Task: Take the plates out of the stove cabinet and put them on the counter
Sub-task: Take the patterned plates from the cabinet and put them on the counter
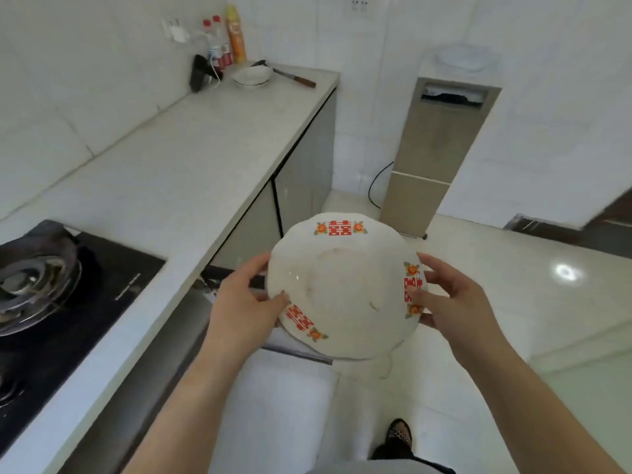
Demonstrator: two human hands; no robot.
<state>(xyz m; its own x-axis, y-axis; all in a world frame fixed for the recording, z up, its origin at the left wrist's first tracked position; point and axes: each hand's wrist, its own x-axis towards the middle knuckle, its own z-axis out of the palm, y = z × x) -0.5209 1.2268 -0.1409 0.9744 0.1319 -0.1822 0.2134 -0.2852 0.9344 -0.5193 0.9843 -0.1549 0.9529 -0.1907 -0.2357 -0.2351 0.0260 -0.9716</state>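
A white plate (345,289) with red and orange flower marks on its rim is held in the air in front of the counter edge, tilted toward me. My left hand (242,299) grips its left rim and my right hand (451,295) grips its right rim. The pale counter (178,165) stretches away on the left. Below the stove the cabinet (219,278) stands open, its inside dark and mostly hidden behind my left hand. A stack of white plates (252,77) lies at the far end of the counter.
A black gas stove (68,302) with a lidded pan (34,278) is set into the counter at left. Bottles (236,35), a knife (294,78) and a dark device sit at the far end. A tall beige appliance (434,155) stands on the glossy floor.
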